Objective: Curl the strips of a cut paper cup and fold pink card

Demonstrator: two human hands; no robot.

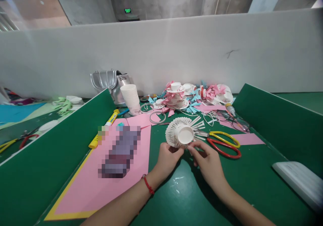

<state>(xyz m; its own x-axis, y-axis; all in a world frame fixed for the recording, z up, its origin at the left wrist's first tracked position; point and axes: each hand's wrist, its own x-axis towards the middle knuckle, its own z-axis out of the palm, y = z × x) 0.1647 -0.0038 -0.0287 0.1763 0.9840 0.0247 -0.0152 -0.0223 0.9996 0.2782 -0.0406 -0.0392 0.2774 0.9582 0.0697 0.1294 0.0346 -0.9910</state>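
With the fringed paper cup [186, 135] as the centre of my clock, I find pixel blocks at nine to eight o'clock covering part of a yellow tube [112, 117] and all detail of a dark shape [118, 155] on a pink sheet [88, 185]. Stacked cups [130, 98] at ten hide part of a silver bag [121, 84]. At seven, my left hand [169, 158] grasps the cup's fringed edge, its far fingers out of sight behind the paper. Toward twelve, pink, blue and white paper pieces [176, 96] overlap too tightly for me to separate. At five, my right hand [209, 158] pinches the cup's lower edge, fingertips partly masked. Scissors [223, 141] lie at three, blades obscured near white strips [199, 123]; at four, a white object [300, 182] is cropped by the frame. The green tabletop [176, 195] shines between green dividers [58, 135]; behind stand a pale partition [161, 51], concrete wall [161, 0] and, at eleven, a lit exit sign [128, 10].
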